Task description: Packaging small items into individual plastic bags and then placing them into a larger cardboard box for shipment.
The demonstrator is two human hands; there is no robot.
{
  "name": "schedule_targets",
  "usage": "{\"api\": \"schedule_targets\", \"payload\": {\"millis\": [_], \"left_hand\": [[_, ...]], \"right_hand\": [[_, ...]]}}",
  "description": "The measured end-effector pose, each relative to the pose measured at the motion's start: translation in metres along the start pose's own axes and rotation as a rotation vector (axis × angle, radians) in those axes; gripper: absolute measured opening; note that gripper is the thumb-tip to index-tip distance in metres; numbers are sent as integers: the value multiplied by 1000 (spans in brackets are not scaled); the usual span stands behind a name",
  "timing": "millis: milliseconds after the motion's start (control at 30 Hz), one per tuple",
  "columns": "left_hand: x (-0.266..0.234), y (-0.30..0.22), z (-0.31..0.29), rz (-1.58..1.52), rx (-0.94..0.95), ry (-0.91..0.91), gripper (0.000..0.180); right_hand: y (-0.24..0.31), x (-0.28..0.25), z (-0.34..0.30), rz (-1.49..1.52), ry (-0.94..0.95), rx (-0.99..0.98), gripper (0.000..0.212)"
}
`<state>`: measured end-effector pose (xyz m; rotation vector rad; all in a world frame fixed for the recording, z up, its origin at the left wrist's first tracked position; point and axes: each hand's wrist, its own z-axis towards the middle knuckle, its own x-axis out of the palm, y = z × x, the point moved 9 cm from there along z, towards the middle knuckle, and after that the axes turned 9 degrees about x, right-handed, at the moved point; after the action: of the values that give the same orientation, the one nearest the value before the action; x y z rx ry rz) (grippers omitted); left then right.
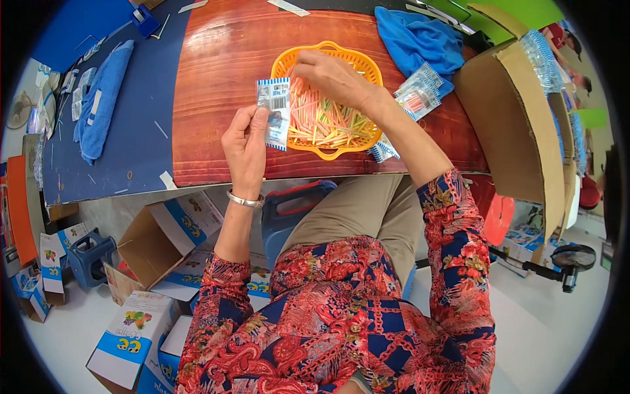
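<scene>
My left hand pinches a small clear plastic packet with blue-and-white striped ends, held upright at the left rim of a yellow plastic basket. Thin pink, yellow and pale green candy-like sticks fill the basket in a loose pile. Over the basket's far left part, my right hand reaches in with its fingers bent down and pressed together. Its fingertips lie close to the packet's upper end, and whatever they hold is hidden behind the hand.
Filled packets lie right of the basket, by a blue cloth. An open cardboard box stands at the table's right edge. Another blue towel rests on the dark left tabletop. Printed cartons and a blue stool are on the floor.
</scene>
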<state>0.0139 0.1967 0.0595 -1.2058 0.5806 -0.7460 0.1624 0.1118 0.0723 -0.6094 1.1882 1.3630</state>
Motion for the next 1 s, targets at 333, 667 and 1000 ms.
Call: {"api": "schedule_targets", "payload": {"millis": [333, 667, 1000], "left_hand": [[27, -29, 17, 288, 238, 75, 9], [80, -44, 10, 972, 595, 368, 16], [119, 2, 32, -99, -33, 423, 27]], "right_hand": [[-62, -27, -69, 707, -382, 710, 5], [-41, -61, -85, 491, -312, 731, 20], [-3, -53, -81, 537, -361, 567, 14]]}}
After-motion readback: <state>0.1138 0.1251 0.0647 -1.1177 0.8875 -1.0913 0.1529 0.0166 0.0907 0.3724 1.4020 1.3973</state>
